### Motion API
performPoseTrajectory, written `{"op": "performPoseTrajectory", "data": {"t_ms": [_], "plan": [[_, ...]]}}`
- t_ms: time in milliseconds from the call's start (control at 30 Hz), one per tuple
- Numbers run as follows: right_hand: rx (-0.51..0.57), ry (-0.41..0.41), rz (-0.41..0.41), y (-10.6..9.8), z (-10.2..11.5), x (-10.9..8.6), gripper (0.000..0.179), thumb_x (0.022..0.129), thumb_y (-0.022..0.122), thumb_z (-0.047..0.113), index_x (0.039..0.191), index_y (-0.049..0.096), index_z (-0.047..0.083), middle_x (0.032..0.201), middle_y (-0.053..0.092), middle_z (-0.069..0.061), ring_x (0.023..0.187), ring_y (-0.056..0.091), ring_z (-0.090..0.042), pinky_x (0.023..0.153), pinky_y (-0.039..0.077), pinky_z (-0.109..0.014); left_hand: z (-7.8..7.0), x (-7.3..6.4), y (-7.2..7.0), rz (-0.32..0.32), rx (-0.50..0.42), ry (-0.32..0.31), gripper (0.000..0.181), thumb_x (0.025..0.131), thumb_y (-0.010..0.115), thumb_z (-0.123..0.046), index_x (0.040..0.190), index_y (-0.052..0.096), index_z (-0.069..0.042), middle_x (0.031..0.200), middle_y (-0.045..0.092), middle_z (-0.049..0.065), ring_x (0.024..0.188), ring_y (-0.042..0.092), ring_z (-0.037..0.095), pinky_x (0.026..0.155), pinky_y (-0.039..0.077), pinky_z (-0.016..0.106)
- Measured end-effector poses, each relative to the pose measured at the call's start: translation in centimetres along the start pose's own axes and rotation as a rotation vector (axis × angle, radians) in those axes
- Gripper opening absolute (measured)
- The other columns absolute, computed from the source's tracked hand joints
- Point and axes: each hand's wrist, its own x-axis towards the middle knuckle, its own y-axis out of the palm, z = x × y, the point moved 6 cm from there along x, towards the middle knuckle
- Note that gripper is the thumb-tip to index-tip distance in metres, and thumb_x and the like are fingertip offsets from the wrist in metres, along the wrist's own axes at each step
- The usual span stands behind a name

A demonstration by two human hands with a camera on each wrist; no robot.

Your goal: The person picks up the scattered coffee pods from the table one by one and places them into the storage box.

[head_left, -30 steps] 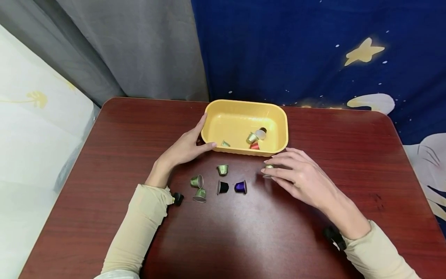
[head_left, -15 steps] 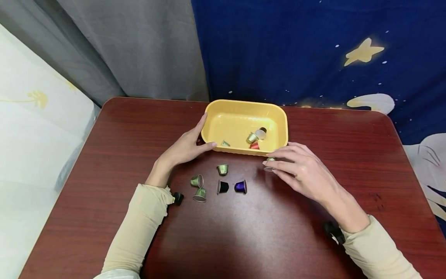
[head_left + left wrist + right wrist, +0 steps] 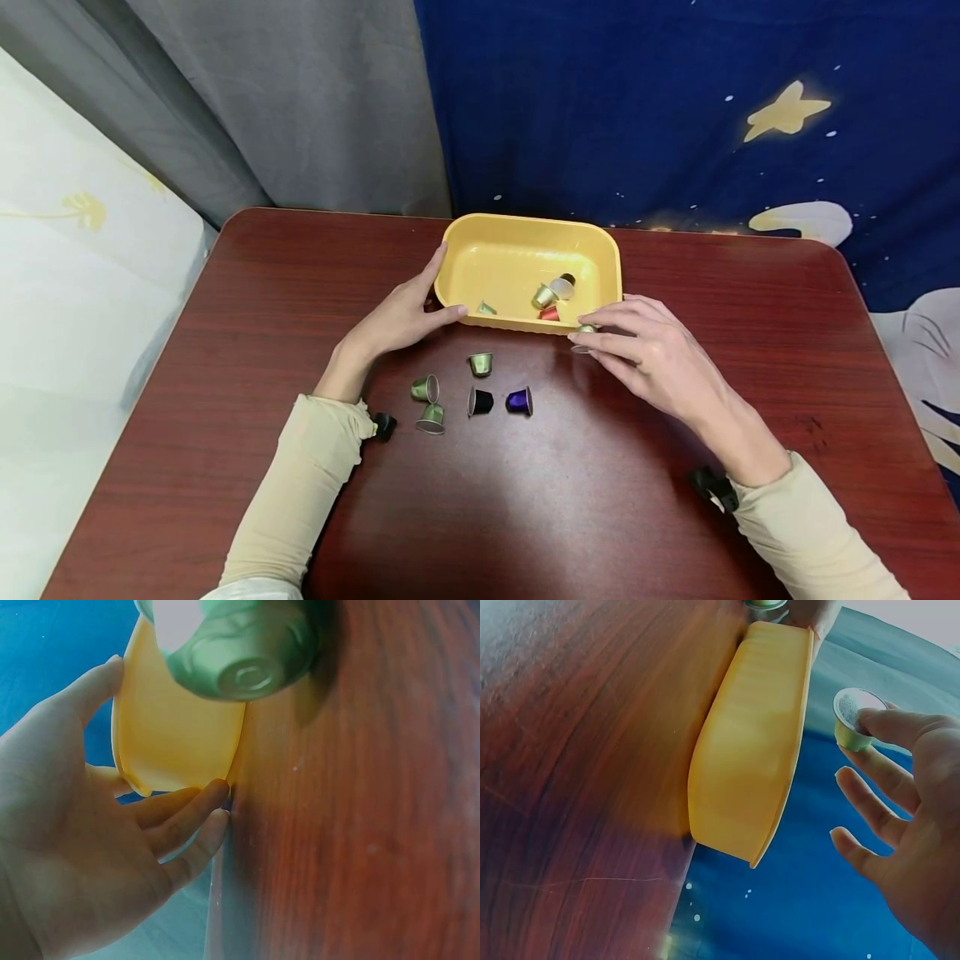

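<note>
My right hand (image 3: 648, 350) pinches a light green coffee capsule (image 3: 849, 735) between thumb and fingertips. In the head view the capsule overlaps the front right rim of a yellow plastic bin (image 3: 517, 324); the right wrist view shows its foil lid facing the thumb. My left hand (image 3: 397, 317) rests spread against the bin's left end, thumb on the front rim and the other fingers fairly straight along its side. Inside the bin lie a gold-green capsule (image 3: 543, 296), a red capsule (image 3: 550, 313), a pale green one (image 3: 487, 308) and a dark one with its lid showing (image 3: 562, 288).
In front of the bin several capsules lie on the dark red wooden table (image 3: 525, 517): a green capsule (image 3: 481, 364), two more green ones to its left, a black capsule (image 3: 481, 402) and a purple capsule (image 3: 519, 402). Curtains (image 3: 637, 100) hang behind the table.
My right hand has moved up and slightly right with the green capsule, from the table in front of the bin to its front rim. The left hand and the bin have stayed put.
</note>
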Motion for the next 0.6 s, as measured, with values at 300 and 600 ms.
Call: {"op": "performPoseTrajectory", "data": {"t_ms": [300, 600], "plan": [[-0.002, -0.011, -0.04, -0.4, -0.4, 0.7, 0.03, 0.084, 0.074, 0.006, 0.113, 0.077, 0.012, 0.113, 0.071, -0.009, 0.11, 0.061, -0.03, 0.099, 0.039, -0.049, 0.0, -0.1, -0.1, 0.001, -0.001, 0.005, 0.098, 0.09, 0.064, -0.058, 0.158, -0.004, -0.038, 0.157, 0.035, 0.006, 0.13, 0.045, 0.015, 0.108, 0.038, 0.041], [-0.019, 0.02, -0.021, -0.2, -1.9, 1.5, 0.034, 0.08, 0.077, 0.003, 0.113, 0.077, 0.011, 0.113, 0.072, -0.01, 0.11, 0.061, -0.03, 0.101, 0.039, -0.048, -0.2, -0.1, -0.1, -0.003, -0.002, 0.025, 0.098, 0.091, 0.064, -0.056, 0.159, -0.003, -0.035, 0.156, 0.036, 0.007, 0.128, 0.047, 0.016, 0.107, 0.039, 0.041]]}}
